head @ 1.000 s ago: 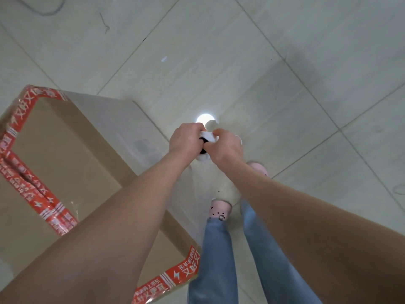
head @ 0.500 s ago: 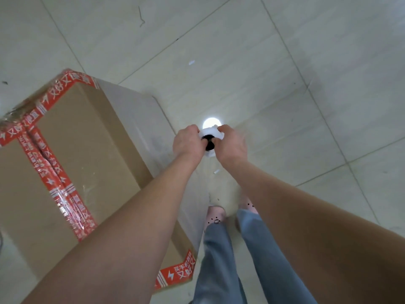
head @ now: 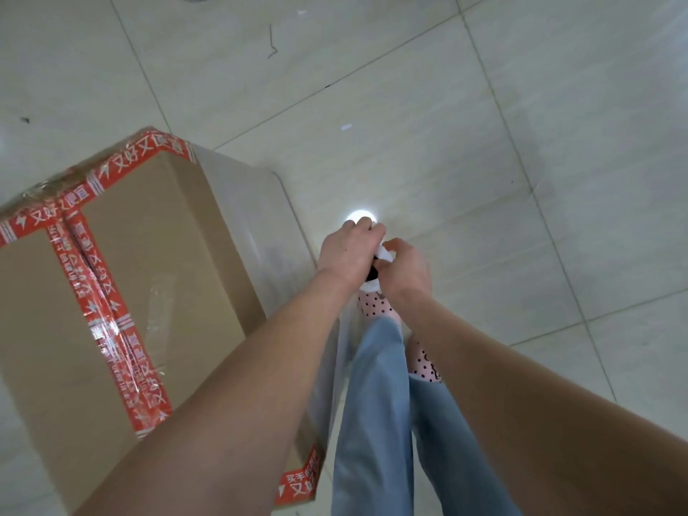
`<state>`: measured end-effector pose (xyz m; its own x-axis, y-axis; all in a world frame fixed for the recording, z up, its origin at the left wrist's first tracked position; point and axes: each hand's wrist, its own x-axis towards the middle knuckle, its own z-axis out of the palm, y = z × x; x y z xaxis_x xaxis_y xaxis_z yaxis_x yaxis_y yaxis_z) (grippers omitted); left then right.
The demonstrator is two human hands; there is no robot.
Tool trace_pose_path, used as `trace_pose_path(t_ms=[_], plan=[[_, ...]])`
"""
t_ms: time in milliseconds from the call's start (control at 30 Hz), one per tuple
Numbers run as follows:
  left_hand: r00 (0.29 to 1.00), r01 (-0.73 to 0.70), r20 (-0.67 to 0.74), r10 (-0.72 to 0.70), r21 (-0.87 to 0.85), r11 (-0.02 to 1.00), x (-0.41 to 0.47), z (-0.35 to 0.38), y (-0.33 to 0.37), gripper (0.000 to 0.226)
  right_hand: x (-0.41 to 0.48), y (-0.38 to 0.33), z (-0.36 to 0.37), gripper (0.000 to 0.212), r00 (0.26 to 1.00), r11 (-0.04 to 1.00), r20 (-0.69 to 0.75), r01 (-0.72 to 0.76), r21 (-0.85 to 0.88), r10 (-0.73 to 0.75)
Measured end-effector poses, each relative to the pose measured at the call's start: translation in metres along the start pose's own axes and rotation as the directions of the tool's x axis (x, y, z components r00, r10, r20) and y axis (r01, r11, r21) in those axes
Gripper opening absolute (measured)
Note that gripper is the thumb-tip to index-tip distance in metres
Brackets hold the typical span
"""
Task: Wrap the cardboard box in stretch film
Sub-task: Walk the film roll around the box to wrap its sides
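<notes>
A big cardboard box (head: 156, 277) with red printed tape along its seams stands on the floor at the left. Clear stretch film (head: 257, 225) covers its right side and runs down toward my hands. My left hand (head: 344, 251) and my right hand (head: 404, 268) both grip the top of an upright stretch film roll (head: 383, 253), seen end-on as a white rim with a dark core. The roll stands just right of the box's near corner; most of it is hidden under my hands.
Pale floor tiles (head: 521, 180) stretch ahead and to the right. My legs in blue jeans (head: 376, 404) and dotted pink slippers (head: 372, 303) stand right beside the box. A bright lamp reflection (head: 360, 216) shines on the floor past my hands.
I have stepped along the box's right side with the roll, still held in both hands. More of the box top shows, and the film lies longer along its side.
</notes>
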<state>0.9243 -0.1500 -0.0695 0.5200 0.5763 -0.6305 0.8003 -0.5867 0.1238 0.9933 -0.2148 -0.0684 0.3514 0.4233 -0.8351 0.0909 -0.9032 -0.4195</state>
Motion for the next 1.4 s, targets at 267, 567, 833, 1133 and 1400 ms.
trace_pose_path(t_ms=[267, 567, 833, 1133, 1400], plan=[[0.892, 0.431, 0.032, -0.452, -0.365, 0.825, 0.013, -0.012, -0.035, 0.020, 0.022, -0.033, -0.001, 0.049, 1.000, 0.998, -0.001, 0.004, 0.056, -0.004], [0.945, 0.318, 0.037, -0.326, -0.357, 0.878, 0.040, -0.034, -0.063, 0.033, 0.045, -0.078, 0.009, 0.037, 0.999, 0.999, 0.039, 0.035, 0.033, -0.036], [0.994, 0.080, -0.063, -0.087, -0.096, 0.992, 0.065, -0.052, -0.078, 0.015, 0.056, -0.102, 0.013, 0.036, 0.996, 0.992, 0.069, 0.068, -0.109, -0.061], [0.794, 0.520, 0.092, -0.600, -0.613, 0.594, 0.072, -0.057, -0.103, 0.018, 0.071, -0.137, 0.014, 0.035, 0.992, 0.988, -0.046, 0.115, -0.102, -0.120], [0.913, 0.390, 0.076, -0.401, -0.451, 0.803, 0.080, -0.075, -0.132, 0.032, 0.077, -0.166, 0.030, 0.028, 0.996, 0.991, 0.020, 0.089, -0.096, -0.087]])
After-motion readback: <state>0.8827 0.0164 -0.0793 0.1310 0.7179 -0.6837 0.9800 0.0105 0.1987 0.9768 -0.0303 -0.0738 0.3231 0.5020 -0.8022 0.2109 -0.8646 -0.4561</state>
